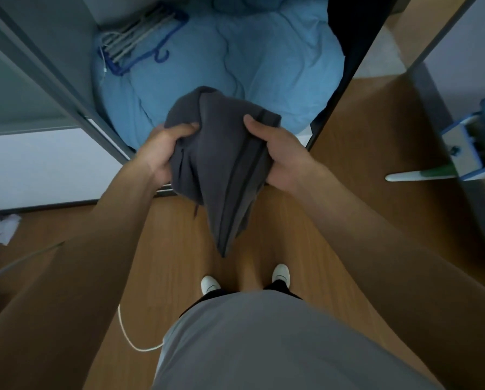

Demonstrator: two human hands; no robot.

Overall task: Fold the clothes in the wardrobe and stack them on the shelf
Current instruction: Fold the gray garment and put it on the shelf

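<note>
Wooden floor (306,220) lay below; the left hand (162,153) and right hand (280,159) each gripped the dark grey garment (218,164) with curled fingers, near the wardrobe's blue bedding (263,66).

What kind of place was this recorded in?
Most likely a home bedroom, at an open wardrobe: a blue duvet lies bunched inside it with clothes hangers on top, the floor is wood-look, and the left hand and right hand grip a dark grey garment.
</note>
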